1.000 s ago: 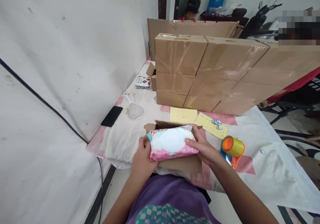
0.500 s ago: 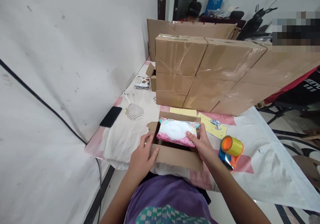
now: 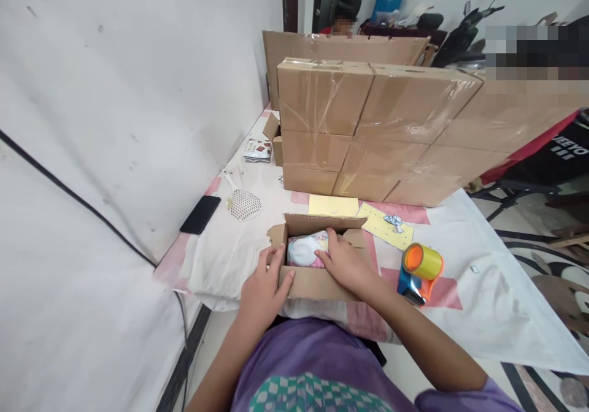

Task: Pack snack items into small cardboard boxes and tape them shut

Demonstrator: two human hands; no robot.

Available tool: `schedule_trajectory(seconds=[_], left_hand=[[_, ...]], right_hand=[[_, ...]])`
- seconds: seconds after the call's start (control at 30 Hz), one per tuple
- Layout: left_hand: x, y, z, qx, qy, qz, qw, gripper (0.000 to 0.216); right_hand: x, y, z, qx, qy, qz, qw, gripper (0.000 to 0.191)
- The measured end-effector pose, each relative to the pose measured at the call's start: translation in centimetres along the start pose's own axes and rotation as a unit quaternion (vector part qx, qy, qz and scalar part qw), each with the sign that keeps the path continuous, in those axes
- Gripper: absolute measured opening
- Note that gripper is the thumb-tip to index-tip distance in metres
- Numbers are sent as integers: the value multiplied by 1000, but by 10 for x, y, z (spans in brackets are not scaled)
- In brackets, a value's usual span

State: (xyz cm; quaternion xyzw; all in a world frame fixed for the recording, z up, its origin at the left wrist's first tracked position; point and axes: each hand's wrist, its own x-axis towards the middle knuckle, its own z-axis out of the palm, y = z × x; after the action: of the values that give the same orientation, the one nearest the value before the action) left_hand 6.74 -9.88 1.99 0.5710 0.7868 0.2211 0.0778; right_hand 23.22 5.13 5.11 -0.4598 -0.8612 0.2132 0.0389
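A small open cardboard box (image 3: 313, 284) stands at the table's near edge with its flaps folded out. Inside it lies a pack of wet wipes (image 3: 302, 250), white on top with pink and floral printing. My left hand (image 3: 262, 284) grips the box's front left corner, fingers at the left side and thumb along the front wall. Reaching in from the right, my right hand (image 3: 346, 263) has its thumb and fingers closed on the right part of the pack, which it covers.
An orange-and-blue tape dispenser (image 3: 419, 271) with yellow tape sits to the right. Yellow dotted card (image 3: 386, 227) lies behind the box. A phone (image 3: 200, 214) and white perforated scoop (image 3: 245, 205) lie left. Stacked taped cartons (image 3: 391, 136) form a wall behind; a person (image 3: 343, 19) is beyond.
My right hand has lowered the pack of wet wipes from above the box down into it. My left hand stays at the box's left corner. The view has shifted slightly.
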Motion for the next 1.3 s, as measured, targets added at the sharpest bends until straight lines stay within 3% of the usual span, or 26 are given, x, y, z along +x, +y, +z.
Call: schedule_trajectory(seconds=[0.17,0.3,0.37,0.43,0.47,0.53,0.6,0.7,0.77,0.87,0.93,1.07,1.17,1.23,1.3], left_hand=[[0,0,-3,5,-9,-6,1000,54],[-1,-5,-3,-35,-4,-2,999,54],[-1,-12,1,-73,24,4,997,57],[-2,-25,8,-121,67,6,990,68],[-3,-33,12,-147,82,16,986,77],[-1,-50,20,-194,87,77,974,104],[2,-64,26,-213,50,178,959,131],[13,-71,26,-174,-15,282,943,145],[21,-65,23,-143,-19,310,940,132],[30,-52,20,-147,14,287,946,86],[33,-42,22,-167,45,209,963,66],[37,-29,26,-169,120,70,976,71],[44,-21,18,-81,155,139,975,69],[49,-15,11,6,137,246,960,63],[53,-8,10,87,102,355,925,58]], right_hand=[[-3,2,-30,-112,39,-55,991,31],[-10,38,-58,7,57,-186,981,18],[-16,63,-61,129,159,-199,958,19],[-24,85,-54,242,287,-153,914,23],[-27,93,-48,285,315,-125,896,26],[-32,104,-31,329,278,-105,896,28],[-33,108,-14,309,187,-130,924,27],[-32,106,2,250,123,-162,946,26],[-30,104,4,251,117,-162,947,26],[-27,103,-1,303,160,-133,930,37],[-24,102,-5,356,193,-100,909,51],[-14,102,-4,439,184,-86,875,52],[-10,107,5,391,178,-141,892,41],[-11,113,12,338,177,-181,907,38],[-14,118,18,303,184,-207,912,40]])
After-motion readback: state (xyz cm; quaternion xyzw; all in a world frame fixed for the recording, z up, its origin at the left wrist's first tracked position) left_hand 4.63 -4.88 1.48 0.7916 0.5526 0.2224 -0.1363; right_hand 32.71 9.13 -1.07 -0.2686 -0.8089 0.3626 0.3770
